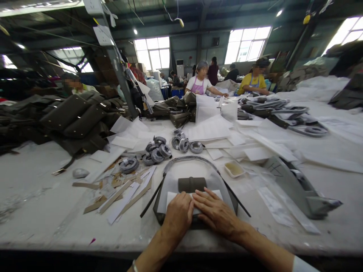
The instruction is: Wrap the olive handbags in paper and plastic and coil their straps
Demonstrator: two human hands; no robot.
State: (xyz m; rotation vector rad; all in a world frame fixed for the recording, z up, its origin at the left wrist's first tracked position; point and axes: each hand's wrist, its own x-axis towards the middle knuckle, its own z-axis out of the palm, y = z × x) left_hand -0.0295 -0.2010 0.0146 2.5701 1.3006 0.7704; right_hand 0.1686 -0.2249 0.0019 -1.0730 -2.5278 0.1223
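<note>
The left hand (178, 213) has its fingers curled in against a white sheet (171, 196); whether they grip its edge I cannot tell. The right hand (217, 216) lies palm down over the same sheet, fingers extended and slightly parted, holding nothing visible. Directly beneath both hands is a dark bag (159, 211) on the bench (93, 230), its wrapped strap (193, 158) arching beyond the fingertips. Left of the fingers lie cardboard strips (116, 197); farther beyond, wrapped coils (157, 154); to the right, a grey tape dispenser (297, 189)
</note>
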